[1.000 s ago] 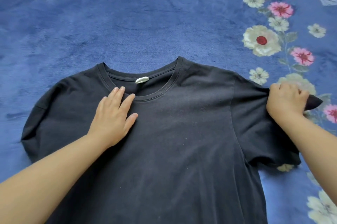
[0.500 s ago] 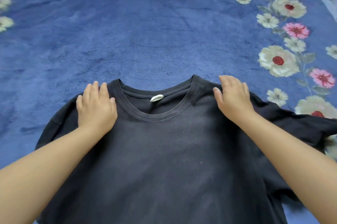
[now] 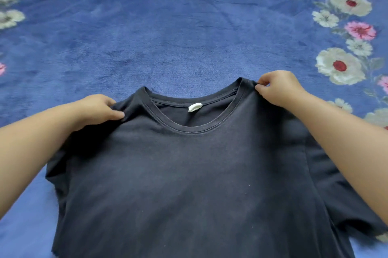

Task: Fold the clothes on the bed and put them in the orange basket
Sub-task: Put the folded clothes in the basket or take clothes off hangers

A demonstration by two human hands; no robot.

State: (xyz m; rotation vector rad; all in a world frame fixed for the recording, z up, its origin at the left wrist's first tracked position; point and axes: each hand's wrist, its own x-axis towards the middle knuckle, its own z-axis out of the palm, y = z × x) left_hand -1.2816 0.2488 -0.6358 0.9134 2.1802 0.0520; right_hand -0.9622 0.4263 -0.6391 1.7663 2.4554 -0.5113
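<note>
Head view: left hand [image 3: 98, 108] and right hand [image 3: 277, 87] are pinching the shirt [image 3: 189, 173] shoulders; keeping even tension should be flattening it on the bed [image 3: 168, 26].

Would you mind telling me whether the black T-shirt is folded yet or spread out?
Spread out: the black T-shirt lies flat, collar open; both hands pinch its shoulders.
</note>
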